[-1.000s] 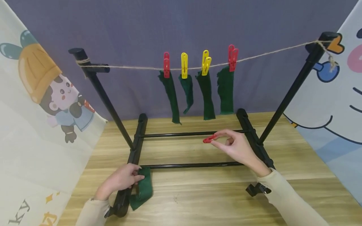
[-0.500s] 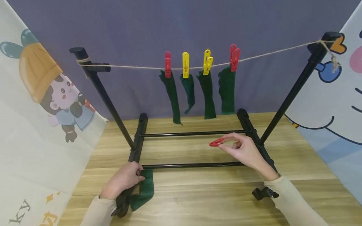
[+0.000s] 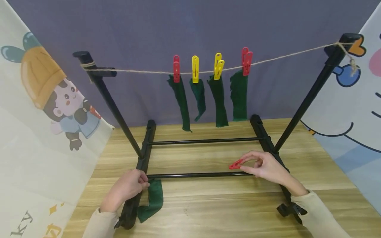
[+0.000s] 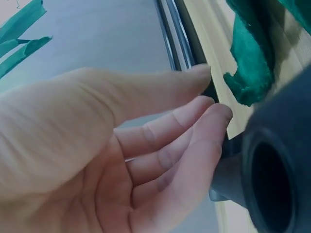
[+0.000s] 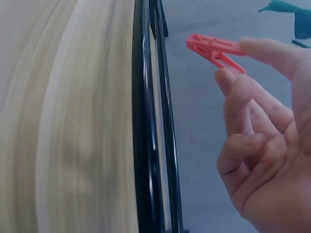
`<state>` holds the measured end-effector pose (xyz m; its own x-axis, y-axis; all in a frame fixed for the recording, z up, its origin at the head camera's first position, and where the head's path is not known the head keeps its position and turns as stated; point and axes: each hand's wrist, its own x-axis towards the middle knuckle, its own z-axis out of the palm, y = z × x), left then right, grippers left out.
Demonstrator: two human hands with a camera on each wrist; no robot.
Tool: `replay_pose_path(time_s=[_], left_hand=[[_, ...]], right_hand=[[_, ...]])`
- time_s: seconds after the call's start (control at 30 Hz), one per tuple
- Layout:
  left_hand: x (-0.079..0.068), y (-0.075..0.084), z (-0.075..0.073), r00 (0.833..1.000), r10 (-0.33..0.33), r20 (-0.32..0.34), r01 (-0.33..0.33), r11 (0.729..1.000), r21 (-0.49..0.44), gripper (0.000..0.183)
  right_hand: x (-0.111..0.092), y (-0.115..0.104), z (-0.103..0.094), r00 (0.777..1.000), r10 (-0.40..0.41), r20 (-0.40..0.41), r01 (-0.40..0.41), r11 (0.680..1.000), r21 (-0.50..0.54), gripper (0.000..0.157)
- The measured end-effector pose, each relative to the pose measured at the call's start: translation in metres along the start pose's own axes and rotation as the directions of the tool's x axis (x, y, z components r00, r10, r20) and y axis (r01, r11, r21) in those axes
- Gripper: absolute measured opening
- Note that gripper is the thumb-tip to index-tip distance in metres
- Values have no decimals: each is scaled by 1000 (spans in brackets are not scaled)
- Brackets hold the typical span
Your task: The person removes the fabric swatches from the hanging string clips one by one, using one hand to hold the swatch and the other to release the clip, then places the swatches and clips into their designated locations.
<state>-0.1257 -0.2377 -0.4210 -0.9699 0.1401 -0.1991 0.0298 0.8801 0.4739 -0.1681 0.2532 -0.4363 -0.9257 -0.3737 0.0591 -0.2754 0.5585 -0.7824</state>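
A red clothespin [image 3: 236, 164] is pinched between the thumb and index finger of my right hand [image 3: 264, 167], over the rack's front bar. In the right wrist view the clothespin [image 5: 214, 46] points away from the fingertips, which press its two handles. My left hand [image 3: 127, 186] is by the rack's left foot, beside a green cloth strip [image 3: 155, 199] that lies bent on the table. Its thumb and fingers are loosely bent, with nothing visible between them in the left wrist view; the green cloth [image 4: 250, 53] there is apart from the fingertips.
A black rack [image 3: 143, 158] stands on the wooden table [image 3: 208, 208], with a string [image 3: 291, 57] tied between its posts. Several green strips [image 3: 239, 99] hang from it by red pegs [image 3: 176, 69] and yellow pegs [image 3: 195, 69]. A purple-grey cloth backdrop [image 3: 134, 29] is behind.
My right hand has moved right and toward me with the red clothespin. My left hand has shifted slightly away from the lying cloth strip, which stays on the table.
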Motion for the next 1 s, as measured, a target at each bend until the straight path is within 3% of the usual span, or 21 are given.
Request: replay_pose_path(time_s=[0.2,0.5,0.6,0.73,1.0], left_hand=[[-5,6,1,995,43,85,-40,999,-36,15],[-15,10,17,966,87,243,-78,996,-47,41],[-14,10,23,967,93,238,-90,996,-22,41],[-13,12,26,978,55,201,-59,998,17,36],[-10,15,26,991,3,130,-14,996,84,31]], right_hand=[[-8,12,-5,1000,21,11,-21,1000,-9,28],[-14,18,-7,1000,25,8,-25,1000,12,28],[-16,21,-8,999,12,30,-13,999,38,28],[-19,25,-8,996,26,80,-30,999,44,30],[-25,32,-13,973,126,196,-142,987,72,36]])
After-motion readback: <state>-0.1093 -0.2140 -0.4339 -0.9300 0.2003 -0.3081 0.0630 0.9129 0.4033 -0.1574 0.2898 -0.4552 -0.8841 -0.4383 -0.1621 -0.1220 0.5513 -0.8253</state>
